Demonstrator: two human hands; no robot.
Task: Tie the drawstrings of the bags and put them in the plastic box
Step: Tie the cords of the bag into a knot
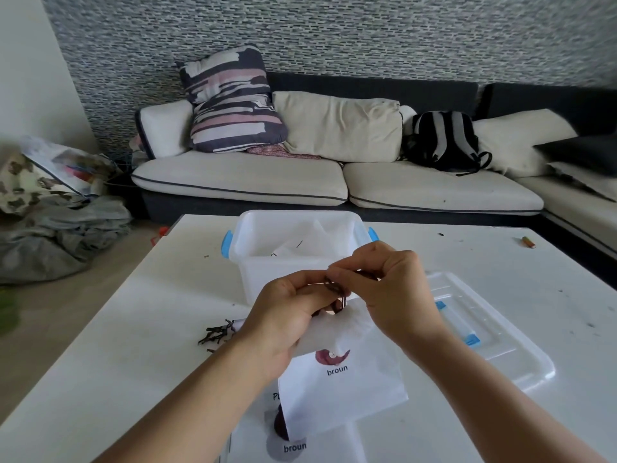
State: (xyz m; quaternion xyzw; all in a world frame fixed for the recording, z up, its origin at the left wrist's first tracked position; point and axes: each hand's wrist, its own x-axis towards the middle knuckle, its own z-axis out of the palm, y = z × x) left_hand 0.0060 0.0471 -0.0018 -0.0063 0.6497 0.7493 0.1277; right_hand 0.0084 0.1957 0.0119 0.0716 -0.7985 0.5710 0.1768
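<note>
Bag (344, 382) drawstring (335, 289) pinched, box (267, 259) behind, apparently holding bags

A home living rm is shown: a cream sofa (240, 182) w/ a striped cushion (230, 101) & a backpack (444, 142) is set against a patterned wall (334, 31), behind a white table (100, 355); laundry (56, 235) is heaped on the floor.

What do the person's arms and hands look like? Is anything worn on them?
Both forearms are bare as far as the picture shows: no sleeves, gloves or watch. The left hand and right hand show no rings or bracelets; the nails look short and unpainted.
</note>
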